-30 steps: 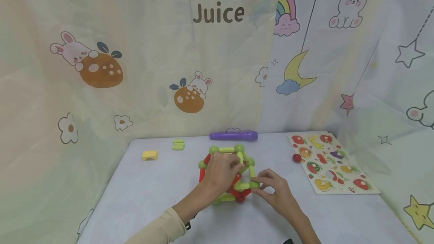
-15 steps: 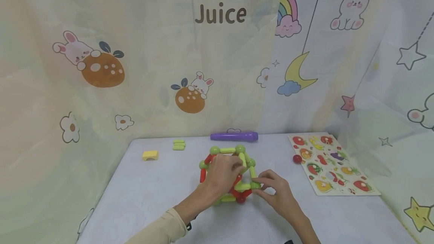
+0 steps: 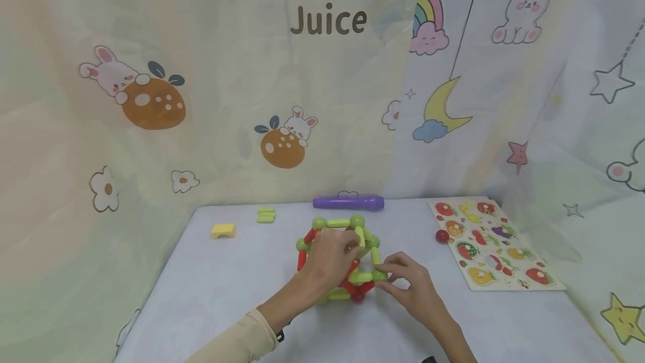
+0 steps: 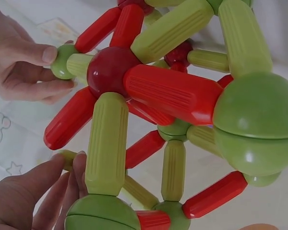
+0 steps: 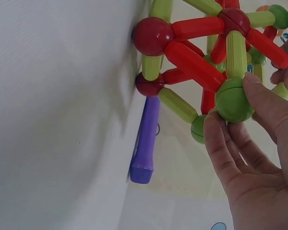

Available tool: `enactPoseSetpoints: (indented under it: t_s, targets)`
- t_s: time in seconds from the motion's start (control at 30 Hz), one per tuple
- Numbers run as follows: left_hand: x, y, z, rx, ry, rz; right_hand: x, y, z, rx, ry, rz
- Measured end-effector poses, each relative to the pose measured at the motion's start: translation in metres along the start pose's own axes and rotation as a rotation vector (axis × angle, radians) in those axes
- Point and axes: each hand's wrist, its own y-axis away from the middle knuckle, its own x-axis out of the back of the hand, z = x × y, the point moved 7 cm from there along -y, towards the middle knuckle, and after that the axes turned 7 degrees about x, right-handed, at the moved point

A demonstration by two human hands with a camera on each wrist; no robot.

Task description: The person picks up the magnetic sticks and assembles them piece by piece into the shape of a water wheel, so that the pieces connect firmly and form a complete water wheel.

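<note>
the ball-and-rod frame [image 3: 339,259] sits mid-table [image 3: 211,290], with the purple pen [image 3: 347,203] at its 12 o'clock. the left hand [image 3: 330,259] curls over its top, fingers on a green rod. at the frame's 4 o'clock the right hand [image 3: 410,290] pinches a green ball [image 5: 232,100] between thumb and forefinger.

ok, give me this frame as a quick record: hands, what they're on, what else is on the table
left hand: on top of the rod-and-ball structure, fingers curled on a rod
right hand: pinches a green ball at the structure's near right corner
structure: red and green rods joined by balls, standing on the table
behind structure: purple marker
right side: fruit puzzle board, small red ball beside it
left side: yellow block, loose green rods
</note>
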Motion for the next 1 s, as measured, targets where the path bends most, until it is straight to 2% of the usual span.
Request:
enactPoseSetpoints:
  t_s: [0.13,0.27,0.33,0.43,0.5,0.6,0.67,0.73,0.87,1.0]
  targets:
    - [0.008,0.003,-0.001,-0.003,0.005,-0.002,0.004,-0.001,0.004,0.004,0.000,-0.005]
    - [0.036,0.008,-0.009,-0.065,0.085,0.018,0.030,-0.006,0.021,-0.018,0.066,0.040]
    - [0.053,0.010,-0.025,-0.083,0.139,0.027,0.049,-0.010,0.037,-0.043,0.130,0.069]
    - [0.067,0.015,-0.061,-0.031,0.193,-0.015,0.075,-0.015,0.067,-0.087,0.218,0.086]
    - [0.065,0.021,-0.087,0.043,0.189,-0.093,0.089,-0.015,0.089,-0.143,0.274,0.067]
    - [0.051,0.031,-0.118,0.140,0.168,-0.246,0.100,-0.015,0.123,-0.232,0.335,-0.008]
    - [0.040,0.036,-0.130,0.173,0.157,-0.336,0.102,-0.014,0.143,-0.294,0.364,-0.081]
    - [0.030,0.040,-0.137,0.178,0.156,-0.400,0.101,-0.012,0.159,-0.345,0.381,-0.151]
    - [0.020,0.043,-0.146,0.178,0.158,-0.460,0.093,-0.010,0.178,-0.408,0.402,-0.256]
    - [0.019,0.045,-0.153,0.189,0.177,-0.472,0.087,-0.012,0.183,-0.401,0.433,-0.285]
